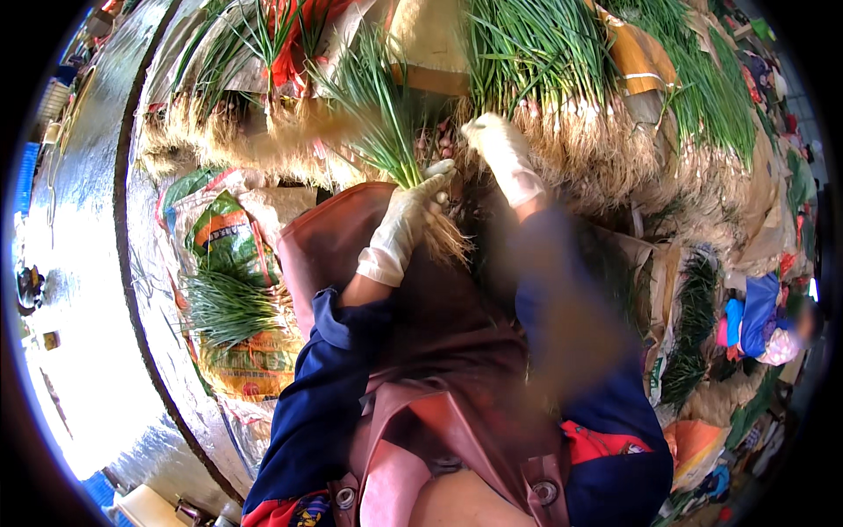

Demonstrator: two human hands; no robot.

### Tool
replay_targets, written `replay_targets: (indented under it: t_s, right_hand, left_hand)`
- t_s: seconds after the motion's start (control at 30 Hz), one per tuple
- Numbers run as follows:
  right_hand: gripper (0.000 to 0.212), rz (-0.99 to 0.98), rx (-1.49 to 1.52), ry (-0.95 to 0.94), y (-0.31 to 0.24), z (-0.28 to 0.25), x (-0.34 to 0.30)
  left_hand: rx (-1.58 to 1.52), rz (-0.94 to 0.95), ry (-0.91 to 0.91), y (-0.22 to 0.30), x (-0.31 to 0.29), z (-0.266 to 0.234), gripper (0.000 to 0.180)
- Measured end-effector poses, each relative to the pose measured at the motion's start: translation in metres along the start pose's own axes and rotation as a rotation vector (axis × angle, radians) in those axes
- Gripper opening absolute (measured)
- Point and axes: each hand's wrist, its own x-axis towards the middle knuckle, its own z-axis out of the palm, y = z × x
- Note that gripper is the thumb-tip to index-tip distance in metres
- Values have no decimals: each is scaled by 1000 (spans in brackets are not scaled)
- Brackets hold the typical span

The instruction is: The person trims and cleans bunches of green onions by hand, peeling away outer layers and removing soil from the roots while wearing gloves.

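My left hand (402, 220), in a pale glove, is closed around a bunch of spring onions (373, 123). Their green leaves point up and away from me, and the stringy roots hang out below my fingers. My right hand (502, 154), gloved too, is just to the right with its fingers curled together. Whatever it may hold is too small or hidden to make out. Beyond that hand lies a large pile of spring onions (549, 61), bulbs and tan roots toward me. A few reddish bulbs (446, 140) show between my hands.
More spring onions (226, 66) lie at the far left on sacking. A small bundle (230, 307) rests on printed sacks (250, 360) at my left. A brown apron (439, 342) covers my lap. Another person (760, 321) in blue is at the far right.
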Motion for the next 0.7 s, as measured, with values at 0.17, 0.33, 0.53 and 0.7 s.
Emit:
replay_targets:
  t_s: [0.17, 0.33, 0.53, 0.7]
  right_hand:
    - [24, 77, -154, 114, -8, -19, 31]
    - [33, 83, 248, -351, -15, -21, 32]
    - [24, 34, 791, -504, -8, 11, -16]
    - [11, -94, 794, -367, -6, 4, -11]
  left_hand:
    - [10, -1, -1, 5, -5, 10, 34]
    - [47, 18, 51, 0, 1, 0, 30]
    - [64, 11, 56, 4, -9, 13, 21]
    - [-6, -45, -98, 7, -17, 18, 28]
